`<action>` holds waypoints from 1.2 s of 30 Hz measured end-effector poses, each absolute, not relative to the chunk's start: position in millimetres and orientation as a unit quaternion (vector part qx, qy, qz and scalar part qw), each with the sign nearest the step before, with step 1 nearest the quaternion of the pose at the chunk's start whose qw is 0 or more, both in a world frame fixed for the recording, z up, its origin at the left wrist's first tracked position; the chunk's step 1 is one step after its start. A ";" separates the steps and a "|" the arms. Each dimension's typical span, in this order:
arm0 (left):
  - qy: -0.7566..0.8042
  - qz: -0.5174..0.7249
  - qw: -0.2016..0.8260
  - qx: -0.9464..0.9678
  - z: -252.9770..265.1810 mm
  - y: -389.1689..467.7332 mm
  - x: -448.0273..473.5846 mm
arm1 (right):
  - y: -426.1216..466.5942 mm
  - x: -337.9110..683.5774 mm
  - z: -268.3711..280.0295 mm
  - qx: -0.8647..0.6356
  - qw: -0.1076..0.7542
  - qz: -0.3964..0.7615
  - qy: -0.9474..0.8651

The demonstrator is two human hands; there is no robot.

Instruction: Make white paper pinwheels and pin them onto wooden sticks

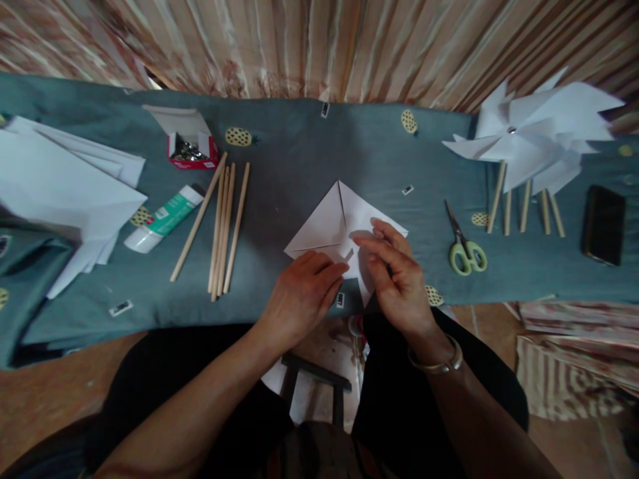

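A white paper square with slits running in from its corners lies in front of me, turned so that one corner points away. My left hand presses on its near left part, thumb and curled fingers closed together at the paper. Over its right part is my right hand, its fingers apart and bent, with a bracelet on the wrist. The hands cover some of the paper's near edge, and a cut flap sticks out between them.
Left are wooden sticks, a glue tube, a red box of metal fasteners and a stack of white paper. Right are green-handled scissors, finished paper pinwheels on sticks and a dark phone.
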State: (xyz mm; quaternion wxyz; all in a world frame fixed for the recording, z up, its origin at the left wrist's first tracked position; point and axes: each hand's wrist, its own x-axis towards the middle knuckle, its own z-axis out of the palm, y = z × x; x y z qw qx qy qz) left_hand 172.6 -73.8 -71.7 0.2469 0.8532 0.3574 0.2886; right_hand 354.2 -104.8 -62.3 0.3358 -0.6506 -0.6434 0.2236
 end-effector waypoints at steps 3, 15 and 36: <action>0.359 0.282 0.252 0.854 -71.1 -74.0 173.1 | -103.1 349.5 -60.0 -0.646 0.309 0.173 -0.676; 0.365 0.250 0.267 0.856 -68.5 -74.6 173.4 | -102.5 343.4 -65.7 -0.630 0.211 0.073 -0.744; 0.363 0.258 0.261 0.857 -70.2 -73.5 173.5 | -86.7 335.6 -37.1 -0.619 0.044 -0.021 -0.784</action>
